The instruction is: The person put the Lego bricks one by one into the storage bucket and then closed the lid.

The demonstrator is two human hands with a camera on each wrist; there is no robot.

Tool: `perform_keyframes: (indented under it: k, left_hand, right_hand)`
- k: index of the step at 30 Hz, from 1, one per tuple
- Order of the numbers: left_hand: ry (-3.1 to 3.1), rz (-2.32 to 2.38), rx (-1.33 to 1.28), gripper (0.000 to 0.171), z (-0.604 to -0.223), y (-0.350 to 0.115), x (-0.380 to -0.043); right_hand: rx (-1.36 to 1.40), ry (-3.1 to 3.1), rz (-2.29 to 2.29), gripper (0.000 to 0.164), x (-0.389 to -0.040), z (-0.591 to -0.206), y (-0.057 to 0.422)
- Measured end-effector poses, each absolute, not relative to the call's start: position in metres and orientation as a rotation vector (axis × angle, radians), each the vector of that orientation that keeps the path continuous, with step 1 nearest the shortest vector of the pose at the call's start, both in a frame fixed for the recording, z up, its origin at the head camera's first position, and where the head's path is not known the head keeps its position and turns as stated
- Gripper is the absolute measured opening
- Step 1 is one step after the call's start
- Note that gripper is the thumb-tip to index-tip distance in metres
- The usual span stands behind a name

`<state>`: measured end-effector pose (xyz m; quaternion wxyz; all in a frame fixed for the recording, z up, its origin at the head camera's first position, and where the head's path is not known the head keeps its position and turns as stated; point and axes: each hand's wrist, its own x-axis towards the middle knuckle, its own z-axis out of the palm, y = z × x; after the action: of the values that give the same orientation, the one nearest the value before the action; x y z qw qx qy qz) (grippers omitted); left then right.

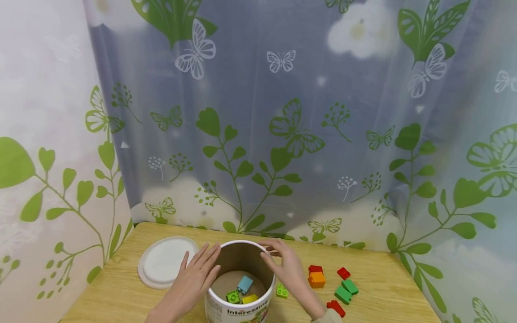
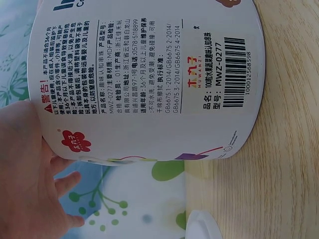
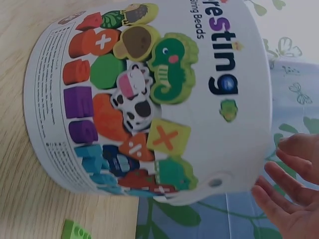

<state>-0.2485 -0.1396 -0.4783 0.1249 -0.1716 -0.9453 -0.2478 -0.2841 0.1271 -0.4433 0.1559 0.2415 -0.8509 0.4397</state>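
A white bucket [image 1: 216, 309] printed with "Interesting" stands upright on the table between both hands. Inside it lie a light blue block [image 1: 245, 284], a green block [image 1: 233, 297] and a yellow block [image 1: 249, 298]. My left hand [image 1: 198, 278] lies along the bucket's left rim with its fingers straight. On the other side my right hand [image 1: 288, 264] has its fingertips right at the rim, fingers loosely bent. The right wrist view shows the right hand [image 3: 294, 191] beside the bucket's top edge, thumb and fingers apart. In the left wrist view, the left hand [image 2: 25, 174] overlaps the bucket's side.
A round white lid [image 1: 171, 260] lies left of the bucket. To the right are a light green block [image 1: 282, 290], an orange block [image 1: 317, 280], green blocks [image 1: 343, 294] and several red blocks [image 1: 336, 308]. A patterned curtain [image 1: 258, 134] hangs behind the wooden table [image 1: 109, 291].
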Motion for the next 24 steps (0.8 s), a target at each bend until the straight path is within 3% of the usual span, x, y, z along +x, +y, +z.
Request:
perform_keyframes:
  k: [11, 24]
  left_hand:
    - [-2.752, -0.714, -0.494, 0.053, -0.479, -0.140, -0.248]
    - [-2.767, -0.754, -0.495, 0.055, -0.478, -0.139, -0.249]
  right_hand:
    - [0.522, -2.328, 1.274, 0.031, -0.281, -0.449, 0.160]
    - [0.273, -2.292, 1.104, 0.033, -0.289, -0.471, 0.232]
